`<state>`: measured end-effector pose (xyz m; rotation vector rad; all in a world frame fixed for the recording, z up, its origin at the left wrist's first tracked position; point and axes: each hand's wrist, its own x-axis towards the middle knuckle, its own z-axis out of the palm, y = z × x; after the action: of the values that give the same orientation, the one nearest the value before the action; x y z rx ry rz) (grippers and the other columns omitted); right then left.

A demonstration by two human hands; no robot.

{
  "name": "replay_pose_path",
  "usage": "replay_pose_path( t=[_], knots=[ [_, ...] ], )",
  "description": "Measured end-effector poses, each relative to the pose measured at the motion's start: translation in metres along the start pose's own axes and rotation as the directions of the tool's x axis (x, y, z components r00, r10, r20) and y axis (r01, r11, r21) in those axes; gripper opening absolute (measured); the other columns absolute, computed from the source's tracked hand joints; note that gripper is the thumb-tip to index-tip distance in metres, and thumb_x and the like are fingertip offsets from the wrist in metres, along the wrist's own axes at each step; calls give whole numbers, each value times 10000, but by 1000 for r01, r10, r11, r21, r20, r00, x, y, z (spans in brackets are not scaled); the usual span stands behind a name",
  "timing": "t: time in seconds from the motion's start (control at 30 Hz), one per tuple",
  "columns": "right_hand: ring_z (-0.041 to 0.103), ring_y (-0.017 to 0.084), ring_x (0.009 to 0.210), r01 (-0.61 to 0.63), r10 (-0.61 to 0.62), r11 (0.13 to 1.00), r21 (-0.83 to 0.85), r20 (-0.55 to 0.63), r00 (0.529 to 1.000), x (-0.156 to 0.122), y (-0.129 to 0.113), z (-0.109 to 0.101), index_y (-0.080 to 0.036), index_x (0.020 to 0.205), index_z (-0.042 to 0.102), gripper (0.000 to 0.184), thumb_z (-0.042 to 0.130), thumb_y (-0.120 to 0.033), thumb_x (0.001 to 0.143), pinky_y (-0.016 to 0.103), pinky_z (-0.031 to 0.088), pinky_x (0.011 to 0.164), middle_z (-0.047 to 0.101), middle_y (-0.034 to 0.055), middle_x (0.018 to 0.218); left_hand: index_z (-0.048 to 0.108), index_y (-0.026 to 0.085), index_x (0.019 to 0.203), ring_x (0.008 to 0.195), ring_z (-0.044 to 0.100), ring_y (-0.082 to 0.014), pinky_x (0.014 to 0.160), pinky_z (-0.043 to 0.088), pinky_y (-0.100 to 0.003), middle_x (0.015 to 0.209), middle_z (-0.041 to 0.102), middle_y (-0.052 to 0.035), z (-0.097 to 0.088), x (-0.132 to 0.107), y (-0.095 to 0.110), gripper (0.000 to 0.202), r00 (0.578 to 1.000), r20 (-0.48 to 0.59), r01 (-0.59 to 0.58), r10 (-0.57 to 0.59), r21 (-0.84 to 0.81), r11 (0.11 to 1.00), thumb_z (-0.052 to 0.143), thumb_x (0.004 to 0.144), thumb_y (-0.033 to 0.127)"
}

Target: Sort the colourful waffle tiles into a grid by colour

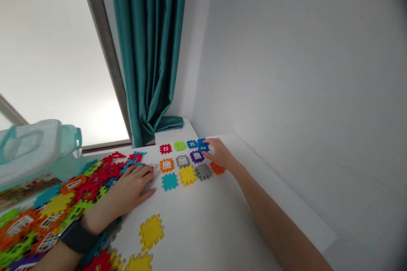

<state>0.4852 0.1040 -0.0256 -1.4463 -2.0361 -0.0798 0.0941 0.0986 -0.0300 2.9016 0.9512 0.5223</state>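
Left grip: the left hand (133, 184) lies palm down and open, fingers spread, on the edge of a heap of multicoloured plastic tiles (79, 186); no single held tile shows.
Right grip: the right hand (221, 155) stretches forward, its fingertips (206, 144) on a blue tile (202, 146); I cannot tell whether it is closed on that tile.
Beside the right grip: an orange tile (217, 168) lies just under the heel of the hand, and a grey tile (203, 171) sits next to it.
Between the grips: a loose grid of separate tiles (182, 163) lies on the white worktop (203, 224), in red, lime, blue, orange, grey, purple, teal and yellow.
Below the left grip: two yellow tiles (151, 232) lie apart from the heap.
Left wrist: a black band (78, 237).
Beyond the left grip: a pale teal plastic container (32, 148) stands at the heap's far side.
Ahead of the grips: a teal curtain (149, 51) hangs beside a window (63, 51).
Right of the right grip: a white wall (286, 72).
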Motion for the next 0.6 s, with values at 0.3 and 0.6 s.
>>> replay_pose_path(
  t=[0.3,0.6],
  knots=[
    [639,279,1155,-95,94,996,0,72,993,23,39,10,-185,1213,672,399,710,-229,818,468,484,1053,725,105,1213,694,262,1033,1129,599,-277,997,470,-411,1221,665,-62,3,-2,-3,202,1000,14,-20,20,51,998,613,918,408],
    [645,254,1151,-176,168,984,36,166,972,34,58,16,-222,1188,683,387,746,-236,806,418,480,1047,722,80,1230,682,261,1059,1161,578,-274,1023,456,-419,1251,648,-56,6,-5,-4,204,999,38,-10,7,69,998,593,932,395]
  ],
)
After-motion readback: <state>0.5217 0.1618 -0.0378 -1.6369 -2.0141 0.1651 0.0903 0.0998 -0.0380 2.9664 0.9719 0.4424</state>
